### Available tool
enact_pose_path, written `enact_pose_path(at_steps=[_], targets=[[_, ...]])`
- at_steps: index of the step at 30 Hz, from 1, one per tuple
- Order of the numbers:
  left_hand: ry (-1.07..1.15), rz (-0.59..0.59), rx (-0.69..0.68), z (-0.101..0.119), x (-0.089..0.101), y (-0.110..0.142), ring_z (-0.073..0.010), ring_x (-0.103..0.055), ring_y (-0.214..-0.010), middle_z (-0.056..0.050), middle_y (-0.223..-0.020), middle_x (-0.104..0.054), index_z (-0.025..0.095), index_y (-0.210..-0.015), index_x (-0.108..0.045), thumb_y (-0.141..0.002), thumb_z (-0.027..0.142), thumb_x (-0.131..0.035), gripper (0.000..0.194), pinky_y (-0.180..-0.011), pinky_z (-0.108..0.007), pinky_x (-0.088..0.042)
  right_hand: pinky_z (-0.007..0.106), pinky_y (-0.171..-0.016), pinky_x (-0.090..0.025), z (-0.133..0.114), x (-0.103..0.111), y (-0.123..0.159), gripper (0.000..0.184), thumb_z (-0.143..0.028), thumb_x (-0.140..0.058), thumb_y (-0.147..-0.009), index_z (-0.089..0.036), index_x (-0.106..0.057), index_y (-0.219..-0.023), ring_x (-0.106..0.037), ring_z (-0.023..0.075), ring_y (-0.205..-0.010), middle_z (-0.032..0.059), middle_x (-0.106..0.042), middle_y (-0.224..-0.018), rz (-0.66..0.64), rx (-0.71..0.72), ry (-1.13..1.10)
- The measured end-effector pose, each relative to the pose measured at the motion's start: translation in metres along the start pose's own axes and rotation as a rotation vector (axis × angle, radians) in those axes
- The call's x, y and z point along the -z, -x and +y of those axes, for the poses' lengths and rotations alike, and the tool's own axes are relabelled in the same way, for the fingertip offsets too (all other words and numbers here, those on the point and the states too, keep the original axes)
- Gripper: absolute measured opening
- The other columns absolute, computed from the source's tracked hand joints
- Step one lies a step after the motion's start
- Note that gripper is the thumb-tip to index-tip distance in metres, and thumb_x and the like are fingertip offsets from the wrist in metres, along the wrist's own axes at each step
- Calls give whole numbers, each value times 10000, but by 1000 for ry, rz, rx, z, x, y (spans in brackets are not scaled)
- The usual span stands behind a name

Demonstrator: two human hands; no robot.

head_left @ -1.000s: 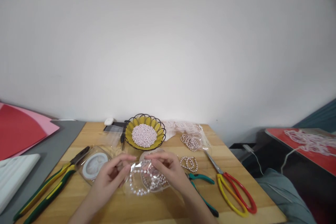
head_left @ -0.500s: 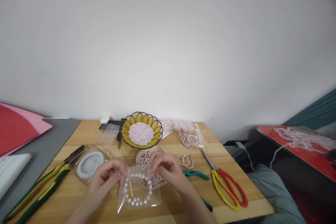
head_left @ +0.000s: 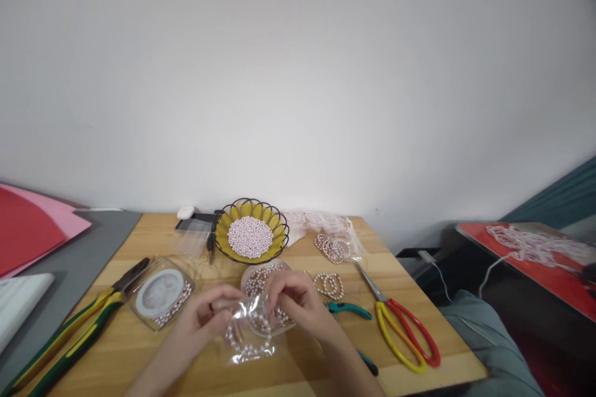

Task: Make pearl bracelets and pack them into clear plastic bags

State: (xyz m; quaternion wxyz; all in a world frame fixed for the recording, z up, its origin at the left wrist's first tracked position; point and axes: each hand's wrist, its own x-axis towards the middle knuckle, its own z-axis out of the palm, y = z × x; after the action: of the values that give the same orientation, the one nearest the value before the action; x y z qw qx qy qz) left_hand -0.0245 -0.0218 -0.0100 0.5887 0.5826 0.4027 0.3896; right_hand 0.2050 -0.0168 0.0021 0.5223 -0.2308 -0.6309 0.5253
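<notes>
A clear plastic bag point(head_left: 254, 356) hangs between my two hands, with a pearl bead bracelet point(head_left: 233, 341) inside it. My left hand point(head_left: 209, 316) pinches the bag's left side, thumb against fingers. On the other side, my right hand point(head_left: 295, 304) has its fingertips closed on the bag's upper right part. Glare from the film hides some of the beads. Behind the bag lies a clear tray of pinkish beads point(head_left: 261, 279), partly covered by my right hand. Left of my left hand sits a clear container point(head_left: 179, 310) with a white round spool point(head_left: 159, 293) and bead strands.
A black wire basket point(head_left: 285, 248) of pink beads stands at the back, beside bagged bead strands point(head_left: 333, 248). Scissors point(head_left: 405, 335) and teal-handled pliers point(head_left: 349, 309) lie right. Large green-yellow pliers point(head_left: 88, 329) lie left. A bead loop point(head_left: 329, 286) rests near my right hand.
My left hand has moved slightly right and down, uncovering more of the spool container. The bag has bent and drawn up, and its glare has shifted. My right hand stays nearly in place.
</notes>
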Motion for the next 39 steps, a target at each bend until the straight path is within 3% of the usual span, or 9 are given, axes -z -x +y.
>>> enact_pose_path(at_steps=[6,11,15,19,23,25,28,33,39], targets=[[-107,-6,19,3,-6,-6,-172,-650,-512,-39,-643,-770,201,-799,-791,-805,511,-744,314,-499,-248,-549,261,-602,-487,3,-5,2,365,-510,-697,-915,-250,-732,-1167,-585,155,-649,12,-657,-791,86,-171,-37],[-183,-14,21,20,-8,-6,-169,-629,-496,-30,-618,-770,214,-743,-811,-789,453,-727,258,-504,-253,-544,318,-771,-520,6,-11,0,286,-472,-717,-909,-217,-842,-869,-660,207,-809,50,-739,-809,40,-200,150],[-242,-119,65,17,-2,-2,-204,-704,-580,-62,-698,-813,221,-773,-830,-822,463,-683,287,-538,-258,-561,330,-766,-554,-1,-2,6,311,-485,-678,-938,-225,-849,-937,-702,210,-803,52,-781,-841,-10,-286,127],[-442,-109,63,9,24,-2,-246,-765,-686,-79,-742,-828,223,-750,-818,-863,518,-596,386,-601,-275,-586,346,-733,-591,-14,34,13,371,-543,-652,-938,-226,-836,-997,-732,215,-754,57,-801,-809,-4,-386,173],[-863,162,8,9,76,-27,-294,-769,-852,-91,-915,-837,233,-844,-792,-847,596,-500,466,-791,-353,-588,439,-864,-588,-27,94,-5,380,-519,-566,-991,-239,-787,-1121,-740,263,-933,110,-802,-1030,339,-166,538],[-950,256,37,8,99,-49,-332,-747,-856,-139,-951,-819,191,-950,-760,-843,559,-501,462,-795,-415,-563,532,-1062,-476,-25,121,-22,426,-488,-443,-1038,-236,-743,-1205,-656,299,-1194,139,-749,-1216,569,0,808],[-1057,280,86,2,113,-81,-297,-714,-790,-126,-869,-778,163,-952,-711,-831,475,-616,348,-746,-396,-543,632,-1179,-299,-11,140,-43,395,-431,-500,-994,-203,-712,-1237,-482,348,-1410,181,-637,-1407,562,-30,993],[-1142,225,161,-11,108,-108,-200,-696,-863,-53,-1010,-717,148,-1054,-674,-958,359,-668,232,-794,-397,-581,691,-1129,-351,-18,103,-52,359,-354,-659,-889,-169,-714,-1191,-548,409,-1346,228,-667,-1348,389,-137,989],[-996,253,21,4,109,-103,-176,-675,-731,-1,-820,-691,161,-902,-657,-958,422,-622,269,-708,-337,-567,441,-1036,-537,-124,12,-7,272,-428,-492,-1041,-391,-654,-1256,-622,257,-1264,14,-708,-1281,80,269,670]])
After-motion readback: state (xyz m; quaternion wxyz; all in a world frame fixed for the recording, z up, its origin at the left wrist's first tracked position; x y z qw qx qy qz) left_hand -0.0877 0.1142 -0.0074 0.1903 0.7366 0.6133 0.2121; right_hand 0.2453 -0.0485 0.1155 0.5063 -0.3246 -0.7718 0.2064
